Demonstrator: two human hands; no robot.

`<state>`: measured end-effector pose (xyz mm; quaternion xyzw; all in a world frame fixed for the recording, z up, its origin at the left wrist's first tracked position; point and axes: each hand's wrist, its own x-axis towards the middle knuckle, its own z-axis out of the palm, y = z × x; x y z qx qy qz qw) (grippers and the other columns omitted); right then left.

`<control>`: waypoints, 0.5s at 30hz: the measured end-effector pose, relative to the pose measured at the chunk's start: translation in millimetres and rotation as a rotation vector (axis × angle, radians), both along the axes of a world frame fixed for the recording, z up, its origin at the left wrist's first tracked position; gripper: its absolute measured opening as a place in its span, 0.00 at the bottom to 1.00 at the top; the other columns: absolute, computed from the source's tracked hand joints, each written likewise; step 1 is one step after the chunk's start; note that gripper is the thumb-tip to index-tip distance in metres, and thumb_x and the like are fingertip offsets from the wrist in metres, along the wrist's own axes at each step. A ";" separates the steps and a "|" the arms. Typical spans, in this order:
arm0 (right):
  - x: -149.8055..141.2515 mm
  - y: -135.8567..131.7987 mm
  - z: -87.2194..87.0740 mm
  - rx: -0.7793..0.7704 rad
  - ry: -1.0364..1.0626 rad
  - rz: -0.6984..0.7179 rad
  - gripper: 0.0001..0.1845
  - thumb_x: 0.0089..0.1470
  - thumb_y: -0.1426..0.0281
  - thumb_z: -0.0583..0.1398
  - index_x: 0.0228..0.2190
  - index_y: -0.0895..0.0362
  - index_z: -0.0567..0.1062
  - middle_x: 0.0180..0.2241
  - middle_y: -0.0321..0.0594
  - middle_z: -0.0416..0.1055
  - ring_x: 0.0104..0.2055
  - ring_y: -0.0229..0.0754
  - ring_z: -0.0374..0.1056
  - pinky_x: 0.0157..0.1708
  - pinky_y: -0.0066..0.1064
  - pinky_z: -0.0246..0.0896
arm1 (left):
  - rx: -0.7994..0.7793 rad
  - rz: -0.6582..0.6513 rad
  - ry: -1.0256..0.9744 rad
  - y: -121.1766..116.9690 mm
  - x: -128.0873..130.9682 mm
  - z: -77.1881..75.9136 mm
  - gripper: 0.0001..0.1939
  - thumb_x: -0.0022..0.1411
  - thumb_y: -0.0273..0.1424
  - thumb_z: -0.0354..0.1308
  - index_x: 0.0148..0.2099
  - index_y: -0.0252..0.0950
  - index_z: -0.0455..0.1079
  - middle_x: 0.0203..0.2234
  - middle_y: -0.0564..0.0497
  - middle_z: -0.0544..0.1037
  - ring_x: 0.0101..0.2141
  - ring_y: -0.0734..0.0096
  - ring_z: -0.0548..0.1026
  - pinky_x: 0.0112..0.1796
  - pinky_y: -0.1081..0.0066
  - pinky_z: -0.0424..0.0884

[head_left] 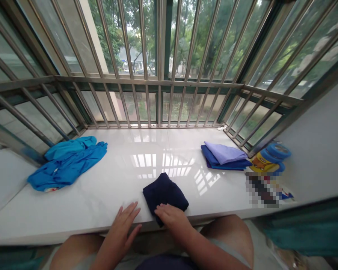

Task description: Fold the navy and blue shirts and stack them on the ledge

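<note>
Your right hand (170, 219) lies open, flat on a navy cloth (165, 193); your left hand (121, 228) rests open on the bench (101, 195), just beside it.

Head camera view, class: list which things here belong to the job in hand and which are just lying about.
Job in hand: navy cloth, right hand on it, left hand beside it.

Lying about: crumpled blue garment, folded lavender cloth, folded blue cloth, blue rolls, yellow packet.

Room on white sill (101, 200) between navy cloth (165, 194), blue shirt (67, 165); window bars (159, 101) beyond.
</note>
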<state>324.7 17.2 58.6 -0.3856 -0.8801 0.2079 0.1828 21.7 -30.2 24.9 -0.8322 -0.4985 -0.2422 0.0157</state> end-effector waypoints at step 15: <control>180.7 212.4 181.2 -0.389 1.009 -0.826 0.13 0.64 0.59 0.65 0.45 0.54 0.76 0.32 0.39 0.81 0.32 0.44 0.77 0.36 0.37 0.75 | 0.121 0.127 0.103 25.8 -0.7 -18.5 0.37 0.71 0.47 0.62 0.77 0.43 0.60 0.71 0.44 0.71 0.67 0.52 0.73 0.69 0.52 0.63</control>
